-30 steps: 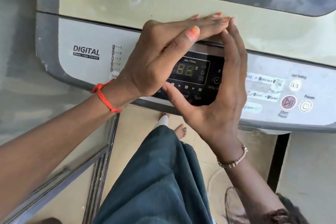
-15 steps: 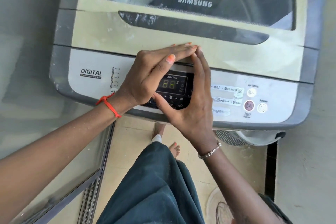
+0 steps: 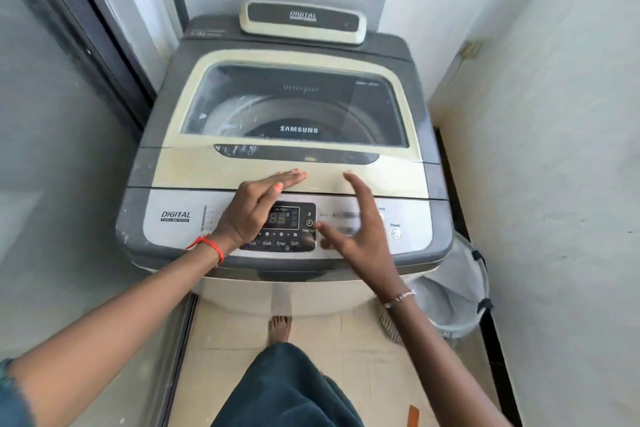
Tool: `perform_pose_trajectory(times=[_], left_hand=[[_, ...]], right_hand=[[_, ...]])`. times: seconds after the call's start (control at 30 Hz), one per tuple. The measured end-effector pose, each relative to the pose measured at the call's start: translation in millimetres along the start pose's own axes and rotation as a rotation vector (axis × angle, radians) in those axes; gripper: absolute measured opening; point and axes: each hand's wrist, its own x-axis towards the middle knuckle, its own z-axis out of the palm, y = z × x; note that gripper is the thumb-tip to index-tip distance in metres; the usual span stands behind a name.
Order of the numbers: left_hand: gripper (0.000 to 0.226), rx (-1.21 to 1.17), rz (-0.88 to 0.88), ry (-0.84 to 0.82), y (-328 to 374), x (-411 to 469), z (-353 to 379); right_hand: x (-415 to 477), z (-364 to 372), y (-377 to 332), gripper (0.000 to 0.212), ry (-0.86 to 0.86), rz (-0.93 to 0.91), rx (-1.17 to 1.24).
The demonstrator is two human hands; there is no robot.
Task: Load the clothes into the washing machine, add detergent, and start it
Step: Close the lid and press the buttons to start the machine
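A top-loading washing machine (image 3: 173,170) fills the middle of the head view, its glass lid (image 3: 294,104) shut. The lit display (image 3: 280,218) on the front control panel shows green digits. My left hand (image 3: 252,208) lies flat over the panel's left part, fingers straight and reaching onto the lid's front edge. My right hand (image 3: 356,225) hovers over the panel's right side with fingers spread, blurred, covering the start button. The round power button (image 3: 396,234) shows beside it. Neither hand holds anything. Clothes inside the drum cannot be made out.
A white mesh laundry basket (image 3: 460,291) stands on the floor right of the machine, against the white wall (image 3: 554,184). A glass sliding door (image 3: 62,149) runs along the left. My bare foot (image 3: 280,326) stands on the tiled floor in front.
The view has pulled back and up from the panel. My hands, joined in a cup around the display before, have parted; the right one has swung to the right.
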Motion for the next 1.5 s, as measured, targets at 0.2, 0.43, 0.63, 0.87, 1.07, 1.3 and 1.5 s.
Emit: perform_pose_trajectory(times=[0.2, 0.43, 0.63, 0.87, 1.07, 1.3, 1.5], left_hand=[[0.05, -0.032, -0.012, 0.032, 2, 0, 1], [0.051, -0.091, -0.016, 0.098, 5, -1, 0], [0.047, 0.022, -0.005, 0.208, -3, 5, 3], [0.054, -0.066, -0.04, 0.216, -1, 4, 1], [0.058, -0.086, -0.056, 0.239, 2, 2, -1], [0.057, -0.067, -0.057, 0.241, 1, 3, -1], [0.057, -0.071, -0.045, 0.243, 0, 4, 1]], right_hand=[[-17, -66, 47, 0.094, 0.094, 0.227, -0.217], [-17, -65, 61, 0.101, 0.133, 0.28, -0.201], [-8, -62, 57, 0.107, 0.233, 0.33, -0.111], [-10, -62, 57, 0.104, 0.194, 0.339, -0.105], [-8, -62, 59, 0.106, 0.153, 0.358, -0.114], [-8, -62, 60, 0.11, 0.126, 0.362, -0.136], [-7, -63, 60, 0.11, 0.103, 0.346, -0.145]])
